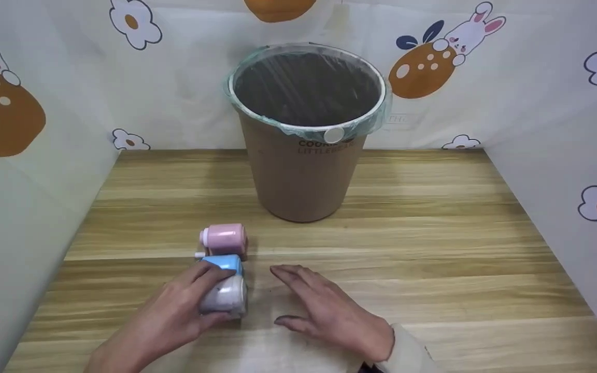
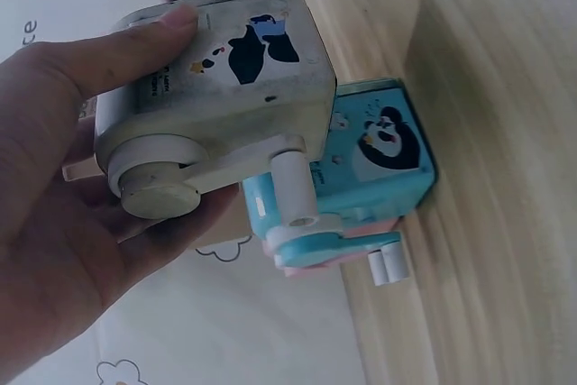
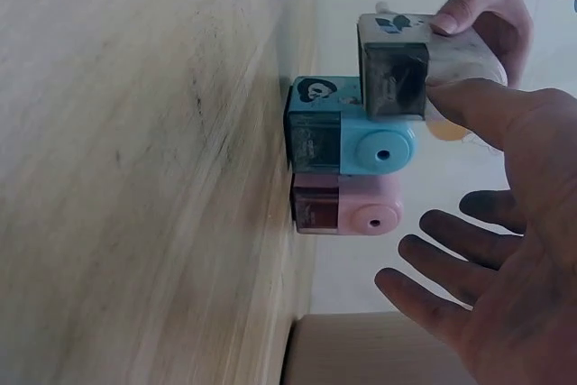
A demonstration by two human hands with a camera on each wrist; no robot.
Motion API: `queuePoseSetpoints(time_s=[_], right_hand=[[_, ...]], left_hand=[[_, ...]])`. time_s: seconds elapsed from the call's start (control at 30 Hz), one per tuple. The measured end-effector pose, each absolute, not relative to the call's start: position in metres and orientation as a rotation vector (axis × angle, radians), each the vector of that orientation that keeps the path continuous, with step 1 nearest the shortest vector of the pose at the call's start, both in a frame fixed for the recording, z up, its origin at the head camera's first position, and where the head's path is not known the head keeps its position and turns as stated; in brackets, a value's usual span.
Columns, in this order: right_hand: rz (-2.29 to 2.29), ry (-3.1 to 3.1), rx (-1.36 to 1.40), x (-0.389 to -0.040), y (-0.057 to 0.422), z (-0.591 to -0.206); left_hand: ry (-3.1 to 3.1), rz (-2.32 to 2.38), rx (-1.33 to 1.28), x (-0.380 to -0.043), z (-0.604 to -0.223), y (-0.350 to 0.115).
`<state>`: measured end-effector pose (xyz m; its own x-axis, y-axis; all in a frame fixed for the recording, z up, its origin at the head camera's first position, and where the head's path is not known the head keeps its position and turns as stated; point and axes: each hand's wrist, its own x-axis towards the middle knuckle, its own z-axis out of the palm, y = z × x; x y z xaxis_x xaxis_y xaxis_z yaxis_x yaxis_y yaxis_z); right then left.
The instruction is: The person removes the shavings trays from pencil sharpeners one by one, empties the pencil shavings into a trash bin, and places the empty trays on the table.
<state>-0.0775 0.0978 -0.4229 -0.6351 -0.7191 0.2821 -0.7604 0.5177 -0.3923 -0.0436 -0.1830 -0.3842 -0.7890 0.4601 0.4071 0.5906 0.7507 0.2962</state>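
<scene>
My left hand [image 1: 171,308] grips a white-grey hand-crank pencil sharpener [image 1: 228,295], thumb on one side and fingers on the other. In the left wrist view that white-grey sharpener [image 2: 261,69] shows penguin pictures, a round knob and a crank handle. Just beyond it stands a blue pencil sharpener [image 1: 228,262], partly hidden by the fingers. A pink pencil sharpener [image 1: 226,238] is farthest back in the row. To the right, my right hand [image 1: 324,308] holds nothing, its fingers extended and thumb apart. From the right wrist, the white-grey sharpener [image 3: 397,69] appears raised above the table.
A brown bin [image 1: 303,176] with a thin green liner bag [image 1: 376,119] over its rim stands at the back middle of the wooden table [image 1: 433,233]. Pale walls [image 1: 189,103] printed with rabbits and flowers enclose the table's back and sides.
</scene>
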Motion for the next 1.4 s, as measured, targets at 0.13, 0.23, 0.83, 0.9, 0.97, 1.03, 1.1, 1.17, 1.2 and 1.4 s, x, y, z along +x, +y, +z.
queuePoseSetpoints(time_s=[0.13, 0.23, 0.83, 0.9, 0.97, 1.03, 1.1, 1.17, 1.2, 1.4], right_hand=[[0.78, -2.666, 1.307, -0.077, 0.093, -0.421], [0.797, -2.671, 1.299, -0.076, 0.09, -0.419], [0.983, -2.629, 1.296, -0.076, 0.071, -0.417], [1.02, -2.649, 1.284, -0.077, 0.07, -0.416], [1.042, -2.668, 1.258, -0.077, 0.069, -0.415], [1.072, -2.681, 1.238, -0.077, 0.068, -0.415], [1.105, -2.681, 1.23, -0.077, 0.067, -0.414], [1.126, -2.672, 1.229, -0.077, 0.066, -0.414], [1.139, -2.669, 1.228, -0.077, 0.065, -0.413], [1.252, -2.653, 1.208, -0.08, 0.062, -0.411]], left_hand=[[-2.662, -0.626, -0.847, -0.046, -0.375, -0.18], [-2.68, -0.646, -0.86, -0.047, -0.37, -0.178], [-2.647, -0.637, -0.92, -0.052, -0.356, -0.169], [-2.606, -0.634, -0.943, -0.053, -0.358, -0.169], [-2.587, -0.627, -0.949, -0.053, -0.359, -0.169], [-2.58, -0.631, -0.95, -0.054, -0.359, -0.169], [-2.578, -0.637, -0.951, -0.054, -0.359, -0.169], [-2.573, -0.641, -0.957, -0.054, -0.359, -0.169], [-2.57, -0.643, -0.96, -0.054, -0.359, -0.169], [-2.574, -0.632, -0.962, -0.055, -0.357, -0.168]])
